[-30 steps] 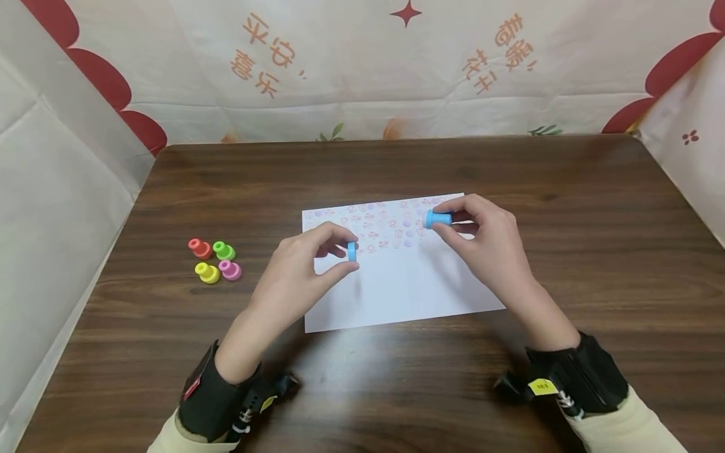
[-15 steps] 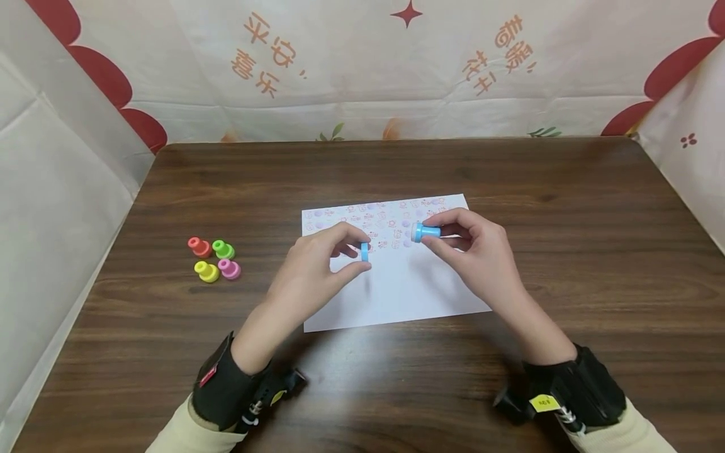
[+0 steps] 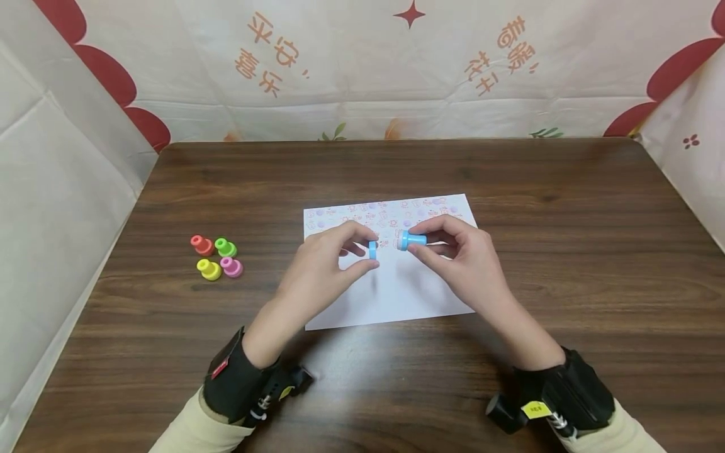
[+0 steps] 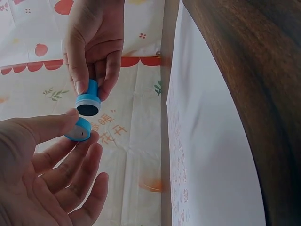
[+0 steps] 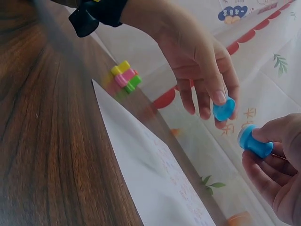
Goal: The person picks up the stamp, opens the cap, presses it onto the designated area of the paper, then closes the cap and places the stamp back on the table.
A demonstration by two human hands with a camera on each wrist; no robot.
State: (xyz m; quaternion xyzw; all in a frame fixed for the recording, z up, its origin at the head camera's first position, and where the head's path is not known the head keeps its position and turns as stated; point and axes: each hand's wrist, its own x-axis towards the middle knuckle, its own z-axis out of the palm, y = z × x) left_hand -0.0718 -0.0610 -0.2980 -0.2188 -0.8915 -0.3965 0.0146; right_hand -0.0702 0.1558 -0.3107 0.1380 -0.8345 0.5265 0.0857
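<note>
Over the white sheet of paper [image 3: 419, 296], my left hand [image 3: 323, 264] pinches a small blue cap [image 3: 372, 250] between thumb and fingertips. Opposite it, my right hand [image 3: 467, 258] holds a blue stamp [image 3: 416, 240] by its handle. The stamp lies sideways, its face toward the cap, with a small gap between them. In the left wrist view the stamp's dark round face [image 4: 88, 110] shows, and the cap [image 4: 80, 130] turns its hollow side to it. Rows of small red and purple prints [image 3: 362, 211] cover the upper part of the paper.
On the left of the dark wooden table [image 3: 374, 390] stand several capped stamps: red [image 3: 202, 245], green [image 3: 225, 247], yellow [image 3: 209, 270] and pink [image 3: 231, 267]. A printed cloth [image 3: 362, 69] hangs behind the table's far edge.
My right hand has moved left and slightly nearer with the stamp, while my left hand has moved right with the cap. The gap between cap and stamp has narrowed.
</note>
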